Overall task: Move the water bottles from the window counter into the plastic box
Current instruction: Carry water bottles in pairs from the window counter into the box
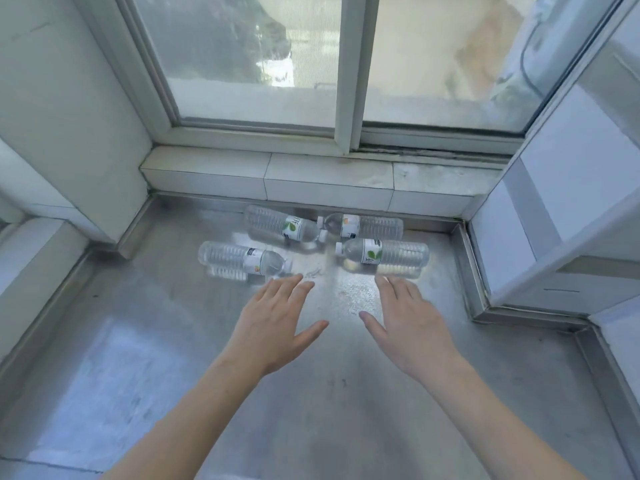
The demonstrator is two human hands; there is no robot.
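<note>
Both my left hand [273, 327] and right hand [412, 323] hover spread and empty over the steel counter [138, 341], just short of four lying water bottles [242, 259]; likely full, heavy, slick, so I'd grip mid-body.

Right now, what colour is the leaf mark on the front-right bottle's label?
Green, on a white label around the clear front-right bottle; seen in the head view.

Sliding window [263, 64] with white frame along my desk's far edge, tiled sill [325, 181] under it. White cabinet [568, 216] at right edge.
</note>
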